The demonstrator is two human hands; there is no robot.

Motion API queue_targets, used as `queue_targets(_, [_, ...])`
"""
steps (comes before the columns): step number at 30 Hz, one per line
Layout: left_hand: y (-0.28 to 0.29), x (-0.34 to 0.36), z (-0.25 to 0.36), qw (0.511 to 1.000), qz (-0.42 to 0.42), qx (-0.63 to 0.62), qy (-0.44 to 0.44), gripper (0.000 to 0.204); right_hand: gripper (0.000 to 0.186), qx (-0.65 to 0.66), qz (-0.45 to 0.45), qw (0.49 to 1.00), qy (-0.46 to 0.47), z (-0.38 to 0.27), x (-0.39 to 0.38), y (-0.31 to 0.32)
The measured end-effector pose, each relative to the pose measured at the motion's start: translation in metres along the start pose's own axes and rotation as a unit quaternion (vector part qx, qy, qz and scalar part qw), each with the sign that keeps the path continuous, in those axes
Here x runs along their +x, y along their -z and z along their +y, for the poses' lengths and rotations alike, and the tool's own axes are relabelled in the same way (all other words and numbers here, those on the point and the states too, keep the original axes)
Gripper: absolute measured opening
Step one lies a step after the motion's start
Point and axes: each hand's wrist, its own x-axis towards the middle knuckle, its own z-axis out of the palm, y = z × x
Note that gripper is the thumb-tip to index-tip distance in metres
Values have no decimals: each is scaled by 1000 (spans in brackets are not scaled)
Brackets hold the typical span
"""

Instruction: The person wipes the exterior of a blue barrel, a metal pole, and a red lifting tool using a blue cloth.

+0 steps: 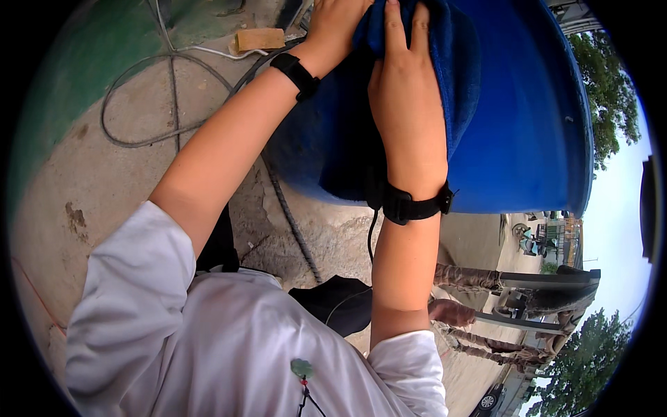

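My right hand (403,83) rests on a dark blue cloth (455,76) against a large blue plastic tank (528,125); its fingers are stretched and lying on the fabric. My left hand (333,31) reaches to the cloth's left edge at the top of the view, its fingers mostly out of frame or hidden. Both wrists carry black bands. A thin black cord hangs below my right wrist beside the tank.
A grey hose (118,125) loops on concrete near a yellowish block (256,40); a green surface lies at left. A rebar rod (292,222) runs below the tank. At right are a metal frame with brown wrappings (528,281), parked vehicles and trees.
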Motion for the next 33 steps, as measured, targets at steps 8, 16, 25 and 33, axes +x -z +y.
queue_targets(8, [11, -116, -56, 987, -115, 14, 109, 55, 46, -228, -10, 973, 29, -62, 16, -117])
queue_targets(16, [63, -262, -35, 876, -227, -84, 417, 22, 52, -97, -98, 987, 87, -106, -80, -165])
queue_targets(25, [82, -388, 21, 582, -367, -300, 661, 14, 65, 287, -213, 934, 0, -95, -262, -231])
queue_targets(33, [87, -318, 101, 654, -288, -307, 628, 52, 61, 200, -107, 973, -48, -34, -184, -145])
